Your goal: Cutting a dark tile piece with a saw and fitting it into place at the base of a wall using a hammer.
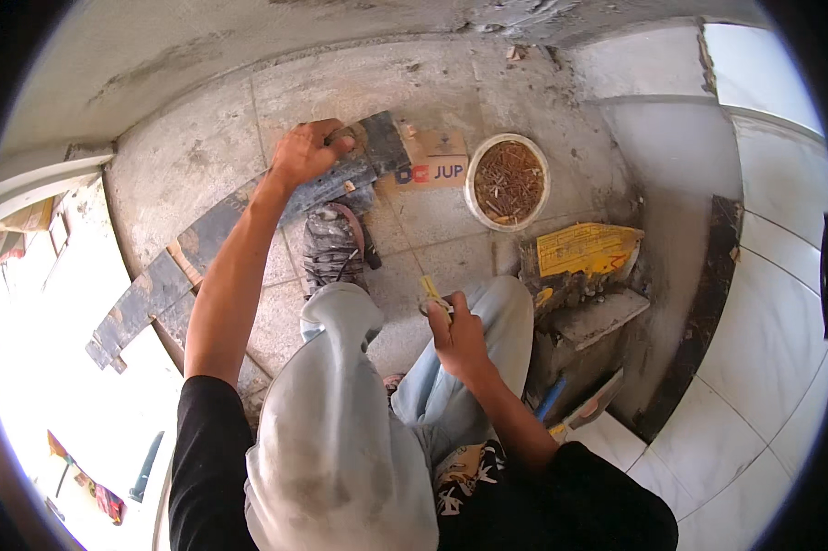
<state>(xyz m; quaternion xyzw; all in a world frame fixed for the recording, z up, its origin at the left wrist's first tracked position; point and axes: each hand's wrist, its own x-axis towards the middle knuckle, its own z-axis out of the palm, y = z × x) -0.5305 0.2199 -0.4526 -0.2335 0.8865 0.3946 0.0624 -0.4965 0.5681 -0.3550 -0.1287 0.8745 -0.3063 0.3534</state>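
A long, dark, worn board lies slantwise across the floor, from the lower left up to the middle. Near its far right end, my left hand is closed around the edge, fingers curled and thumb over the top. Above my right knee, my right hand holds what looks like a small tape measure, a short yellow strip pointing away from me. The tape's body is mostly hidden by my fingers. My dusty dark shoe stands just on the near side of the board.
A white tub of rusty nails stands beyond my right knee. Printed cardboard lies by the board's end. On the right are a yellow bag, a rough slab, a bladed tool and another dark board near white tiles.
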